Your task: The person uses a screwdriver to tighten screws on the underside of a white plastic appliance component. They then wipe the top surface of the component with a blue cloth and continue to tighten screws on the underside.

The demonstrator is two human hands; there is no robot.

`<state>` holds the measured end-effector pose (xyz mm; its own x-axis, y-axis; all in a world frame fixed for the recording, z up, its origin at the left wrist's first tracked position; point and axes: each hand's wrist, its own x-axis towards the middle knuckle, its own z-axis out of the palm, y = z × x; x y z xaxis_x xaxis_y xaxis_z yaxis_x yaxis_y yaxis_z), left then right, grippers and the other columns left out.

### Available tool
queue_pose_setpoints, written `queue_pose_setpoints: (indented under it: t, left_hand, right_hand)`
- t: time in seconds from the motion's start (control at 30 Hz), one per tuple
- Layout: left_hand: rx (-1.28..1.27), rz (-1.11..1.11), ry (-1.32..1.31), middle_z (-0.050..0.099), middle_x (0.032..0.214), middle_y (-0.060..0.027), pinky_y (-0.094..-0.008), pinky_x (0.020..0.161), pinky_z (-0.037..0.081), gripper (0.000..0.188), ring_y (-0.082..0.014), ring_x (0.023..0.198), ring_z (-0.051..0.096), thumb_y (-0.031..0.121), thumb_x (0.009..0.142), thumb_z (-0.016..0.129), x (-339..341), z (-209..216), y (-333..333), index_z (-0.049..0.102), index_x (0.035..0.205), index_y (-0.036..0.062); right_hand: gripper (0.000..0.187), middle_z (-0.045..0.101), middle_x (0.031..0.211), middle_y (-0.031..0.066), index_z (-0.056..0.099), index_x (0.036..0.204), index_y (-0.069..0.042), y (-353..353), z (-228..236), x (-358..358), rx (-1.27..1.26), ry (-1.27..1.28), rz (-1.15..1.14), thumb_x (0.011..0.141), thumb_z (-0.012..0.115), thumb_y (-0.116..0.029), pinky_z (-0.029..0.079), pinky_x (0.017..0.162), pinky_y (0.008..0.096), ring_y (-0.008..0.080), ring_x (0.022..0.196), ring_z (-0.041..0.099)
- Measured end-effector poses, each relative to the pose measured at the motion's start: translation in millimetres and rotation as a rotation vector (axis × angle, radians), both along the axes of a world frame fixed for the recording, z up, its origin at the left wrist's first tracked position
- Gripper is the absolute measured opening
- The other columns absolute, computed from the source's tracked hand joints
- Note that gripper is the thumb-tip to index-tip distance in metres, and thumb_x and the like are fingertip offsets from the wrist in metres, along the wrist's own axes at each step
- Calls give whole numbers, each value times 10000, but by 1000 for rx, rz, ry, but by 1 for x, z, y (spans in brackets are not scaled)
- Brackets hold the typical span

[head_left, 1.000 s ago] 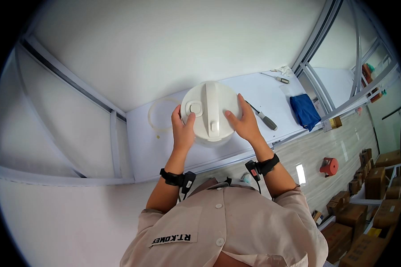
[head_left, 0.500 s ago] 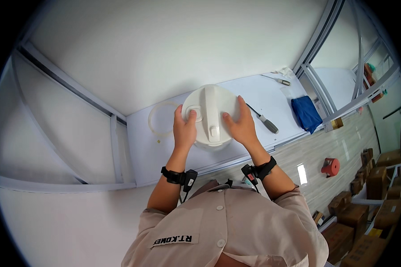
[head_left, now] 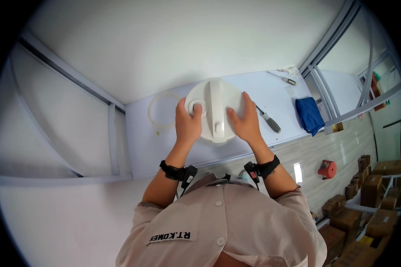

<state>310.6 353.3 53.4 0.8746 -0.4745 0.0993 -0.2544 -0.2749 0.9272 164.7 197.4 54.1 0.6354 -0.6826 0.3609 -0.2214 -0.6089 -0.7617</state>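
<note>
Between my two hands is a round white cooker lid (head_left: 234, 95) with a raised bar handle across its middle. A button sits at the handle's near end, and a round fitting (head_left: 192, 107) stands left of the handle. My left hand (head_left: 188, 122) grips the lid's left edge, its thumb over that fitting. On the opposite edge my right hand (head_left: 247, 122) is closed, its thumb resting on top and its fingers at the rim. The lid's underside is hidden. Left of it, a pale thin ring (head_left: 150, 115) lies on the white table (head_left: 142, 149).
A grey-handled screwdriver (head_left: 272, 123) lies close to my right hand. Farther right are a second screwdriver (head_left: 288, 81), crumpled white material (head_left: 293, 71) and a blue cloth bundle (head_left: 309, 114). A small yellow piece (head_left: 157, 133) is near the ring. A red stool (head_left: 328, 169) stands on the floor.
The lid has shifted slightly up and right in the picture, with both hands still on it. The whole view has also moved a little.
</note>
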Motion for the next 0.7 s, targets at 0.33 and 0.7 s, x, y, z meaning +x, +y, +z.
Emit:
queue_pose_setpoints:
  t: [0.33,0.7]
  left_hand:
    - [-17,5,5,554,1441,-294,-466,1106,464,657,-404,1322,576,349,1018,669,7,-9,-1,469,1482,-72]
    - [-107,20,168,615,1407,-283,-428,1084,489,667,-374,1284,632,320,1035,640,-6,20,0,427,1514,-92]
  right_hand:
    - [847,559,1355,320,394,1550,72,6,18,2,73,151,-71,908,774,-328,526,1007,489,472,1200,614]
    - [854,549,1412,295,370,1573,84,2,3,5,134,-76,-31,884,785,-205,483,1094,467,414,1291,581]
